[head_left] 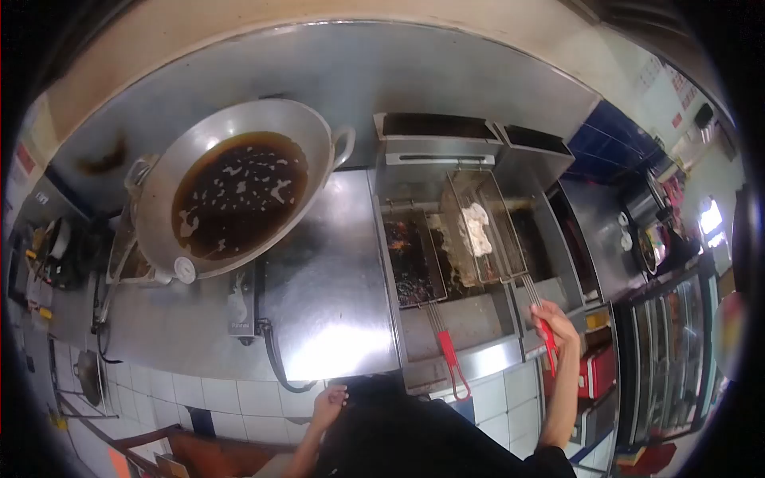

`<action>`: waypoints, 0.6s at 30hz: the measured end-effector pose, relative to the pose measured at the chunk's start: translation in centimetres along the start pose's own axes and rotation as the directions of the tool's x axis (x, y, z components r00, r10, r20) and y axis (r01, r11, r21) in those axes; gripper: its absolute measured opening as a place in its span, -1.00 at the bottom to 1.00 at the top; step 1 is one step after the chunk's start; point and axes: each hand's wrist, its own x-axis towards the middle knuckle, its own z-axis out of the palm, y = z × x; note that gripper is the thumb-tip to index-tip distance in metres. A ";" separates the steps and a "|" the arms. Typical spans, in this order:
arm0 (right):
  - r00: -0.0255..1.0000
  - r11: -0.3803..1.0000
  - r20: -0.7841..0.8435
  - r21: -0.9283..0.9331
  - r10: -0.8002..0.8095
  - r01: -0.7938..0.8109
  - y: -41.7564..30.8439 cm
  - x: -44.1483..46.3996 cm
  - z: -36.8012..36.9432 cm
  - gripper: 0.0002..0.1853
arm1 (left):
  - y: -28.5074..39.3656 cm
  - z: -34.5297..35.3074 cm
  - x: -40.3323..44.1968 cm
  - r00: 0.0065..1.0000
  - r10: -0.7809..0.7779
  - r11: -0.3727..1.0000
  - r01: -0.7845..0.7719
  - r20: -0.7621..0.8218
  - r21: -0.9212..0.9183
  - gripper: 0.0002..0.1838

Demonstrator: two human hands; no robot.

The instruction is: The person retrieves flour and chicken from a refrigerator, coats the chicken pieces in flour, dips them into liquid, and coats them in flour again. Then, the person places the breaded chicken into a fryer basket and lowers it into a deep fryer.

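My right hand [556, 323] is closed around the red handle of a wire fryer basket [508, 231]. Pale, battered-looking food [476, 229] lies in that basket, which is over the fryer [478, 311]; I cannot tell how deep it sits in the oil. A second fryer basket [410, 259] rests in dark oil to the left, its red handle [452, 362] pointing toward me with no hand on it. My left hand [329, 405] hangs near my body, below the counter's front edge, fingers curled in and nothing visible in them.
A large two-handled wok [275, 119] of dark oil with floating bits stands on a burner at left. A round dial [185, 269] is at its rim. A steel counter [327, 279] lies between wok and fryer. A glass-fronted cabinet [669, 350] stands at right.
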 end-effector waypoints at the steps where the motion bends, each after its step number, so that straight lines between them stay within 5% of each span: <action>1: 1.000 1.000 0.020 0.005 -0.011 0.010 -0.4 0.0 0.1 -0.81 | -3.0 0.6 -0.2 0.996 -0.056 0.998 0.057 -0.076 0.010 -0.82; 4: 0.999 0.999 -0.029 -0.029 0.025 -0.026 -2.4 -1.2 0.8 -0.78 | -9.3 1.8 -1.9 0.914 -0.263 0.951 0.299 -0.309 0.075 -0.75; 5: 1.000 0.999 -0.012 -0.022 0.024 -0.024 -2.7 -1.7 1.1 -0.78 | -11.7 1.7 -3.3 0.902 -0.262 0.921 0.340 -0.343 0.191 -0.74; 6: 1.000 1.000 -0.028 -0.021 -0.005 0.004 -2.9 -2.3 1.3 -0.78 | -13.9 1.4 -4.3 0.898 -0.353 0.719 0.441 -0.263 0.538 -0.74; 7: 0.998 0.999 -0.049 -0.016 -0.030 0.029 -2.5 -2.6 1.2 -0.78 | -22.3 0.6 -6.9 0.839 -0.522 0.851 0.525 -0.156 -0.024 -0.72; 8: 0.992 0.993 -0.065 -0.056 -0.108 0.105 -0.8 -2.3 0.1 -0.77 | -24.3 0.4 -9.0 0.743 -0.668 0.630 0.535 -0.041 -0.563 -0.70; 10: 0.987 0.990 -0.079 0.007 -0.138 0.139 2.9 -1.6 -1.1 -0.76 | -24.5 1.9 -14.1 0.963 -0.248 0.968 0.250 -0.104 0.006 -0.68; 11: 0.978 0.978 -0.110 0.093 -0.179 0.189 4.3 -1.4 -1.1 -0.75 | -23.6 1.7 -15.3 0.973 0.186 0.799 -0.231 0.137 0.555 -0.67; 15: 0.972 0.992 -0.203 -0.013 -0.122 0.122 7.1 -0.5 1.9 -0.74 | -22.2 3.1 -14.8 0.983 0.054 0.867 0.041 -0.175 0.496 -0.68; 17: 0.990 0.993 -0.073 0.006 -0.119 0.120 7.6 0.4 2.7 -0.75 | -20.7 3.7 -13.4 0.921 -0.020 0.887 0.195 -0.388 0.418 -0.69; 18: 0.990 0.988 -0.045 0.064 -0.137 0.140 8.7 1.2 2.5 -0.78 | -19.7 2.9 -11.5 0.872 -0.327 0.753 0.474 -0.365 0.457 -0.64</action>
